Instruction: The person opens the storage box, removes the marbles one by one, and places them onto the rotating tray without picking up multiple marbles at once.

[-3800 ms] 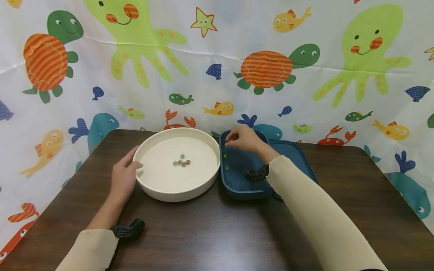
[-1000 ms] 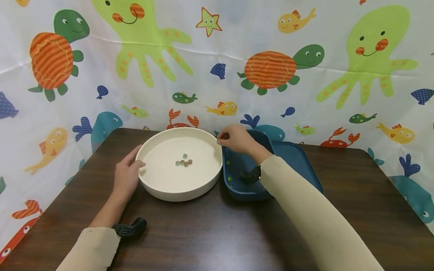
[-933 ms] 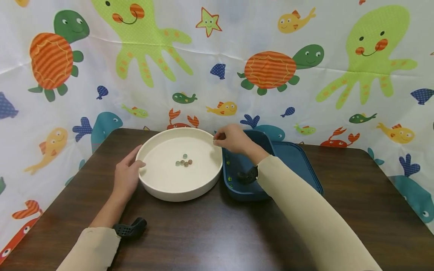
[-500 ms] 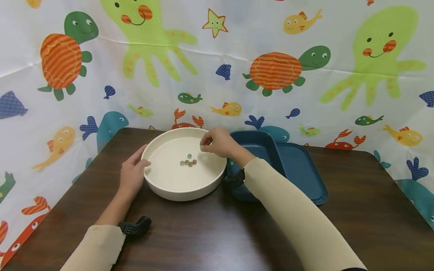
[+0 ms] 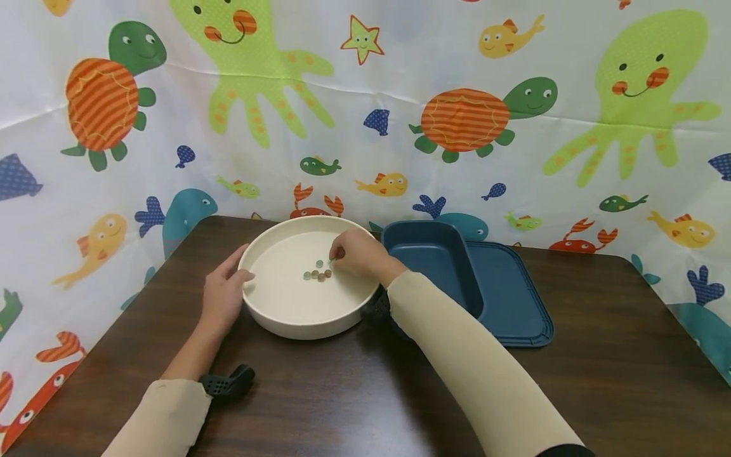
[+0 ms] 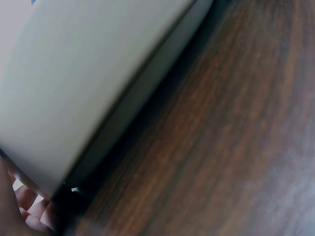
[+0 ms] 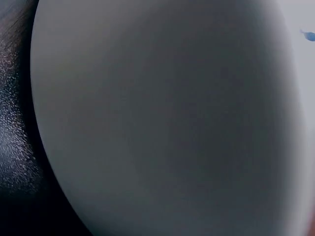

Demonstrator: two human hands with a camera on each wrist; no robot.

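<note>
A round cream tray (image 5: 302, 331) stands on the dark table, with several small glass marbles (image 5: 321, 277) grouped near its middle. My left hand (image 5: 221, 292) holds the tray's left side, thumb over the rim and fingers outside. My right hand (image 5: 360, 254) is inside the tray, just right of the group, pinching a small pale green marble (image 5: 331, 261) low over the tray floor. Whether that marble touches the floor, I cannot tell. In the left wrist view, fingers (image 6: 37, 209) show at the tray's edge. The right wrist view is filled by the blurred tray wall (image 7: 147, 123).
Right of the tray is a deep blue rectangular container (image 5: 428, 254), its near left part hidden by my right arm. A shallow blue lid or tray (image 5: 508, 292) lies beside it. A curtain with sea animals (image 5: 365, 127) hangs behind the table (image 5: 320, 393).
My right hand has moved left from the blue container, over the tray's rim and down toward the marbles, with one marble between its fingertips. The left hand keeps its hold on the tray.
</note>
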